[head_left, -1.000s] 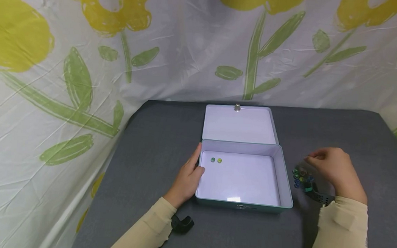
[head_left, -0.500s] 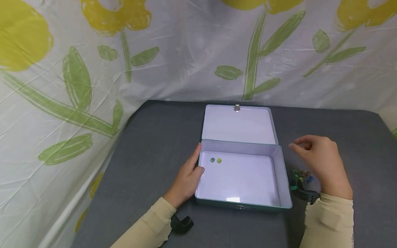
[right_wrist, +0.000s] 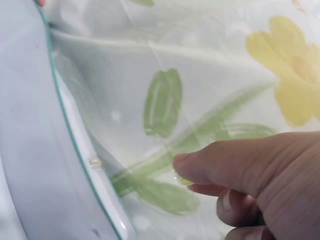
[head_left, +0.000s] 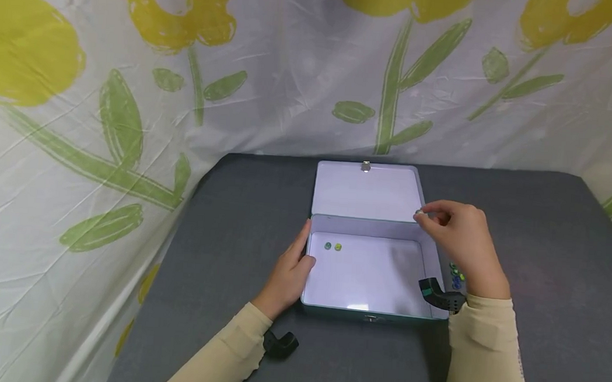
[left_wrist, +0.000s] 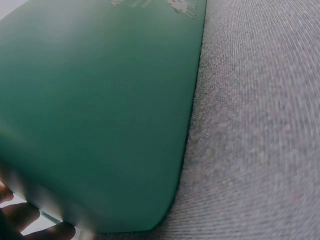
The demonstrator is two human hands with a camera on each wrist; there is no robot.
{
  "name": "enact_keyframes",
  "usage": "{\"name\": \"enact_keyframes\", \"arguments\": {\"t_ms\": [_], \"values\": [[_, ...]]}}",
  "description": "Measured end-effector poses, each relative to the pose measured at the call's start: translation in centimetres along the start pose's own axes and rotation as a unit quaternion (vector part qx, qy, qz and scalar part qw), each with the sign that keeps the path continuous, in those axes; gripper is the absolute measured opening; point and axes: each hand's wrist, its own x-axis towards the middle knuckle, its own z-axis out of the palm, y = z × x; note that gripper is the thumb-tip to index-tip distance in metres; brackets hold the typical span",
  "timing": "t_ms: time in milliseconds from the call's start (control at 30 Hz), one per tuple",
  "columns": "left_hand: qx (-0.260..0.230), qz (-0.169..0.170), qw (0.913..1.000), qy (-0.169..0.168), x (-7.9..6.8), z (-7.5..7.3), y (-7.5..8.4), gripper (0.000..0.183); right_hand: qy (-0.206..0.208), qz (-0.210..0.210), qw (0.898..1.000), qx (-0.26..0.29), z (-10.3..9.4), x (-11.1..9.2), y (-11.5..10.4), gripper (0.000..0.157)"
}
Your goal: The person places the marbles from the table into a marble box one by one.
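Observation:
A green tin box (head_left: pixel 372 309) with a white inside stands with its lid (head_left: pixel 366 190) laid back behind it. My left hand (head_left: pixel 287 277) holds the box's left wall, thumb over the rim. Its fingertips (left_wrist: pixel 59 231) appear at the corner of the left wrist view, beside the green side. Between thumb and forefinger, my right hand (head_left: pixel 461 238) pinches a small clear glass marble (right_wrist: pixel 184 181) with a touch of yellow. That hand is raised over the box's back right corner. Inside, a green marble (head_left: pixel 328 246) and a yellow-green marble (head_left: pixel 338 247) sit side by side toward the back left.
More marbles (head_left: pixel 456 277), blue and green, lie on the dark grey cloth (head_left: pixel 241 210) just right of the box, partly behind the right wrist. A flower-printed white curtain (head_left: pixel 291 85) hangs behind the table. Black camera mounts (head_left: pixel 282 345) are worn at both wrists.
My right hand has travelled left and up from the marble pile to over the box's back right corner, a marble in its fingertips. The left hand and box have stayed put.

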Motion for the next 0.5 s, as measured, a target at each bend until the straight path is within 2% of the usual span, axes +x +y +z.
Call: {"name": "enact_keyframes", "arguments": {"t_ms": [267,500], "values": [[-0.001,-0.005,1.0,-0.002,-0.1,-0.1,0.1,0.071,-0.006,-0.023,1.0,0.012,2.0,0.9,-1.3,0.022],[-0.009,-0.002,1.0,-0.001,-0.2,-0.1,0.2,0.072,-0.027,-0.026,0.999,0.021,3.6,1.7,-2.3,0.02]]}}
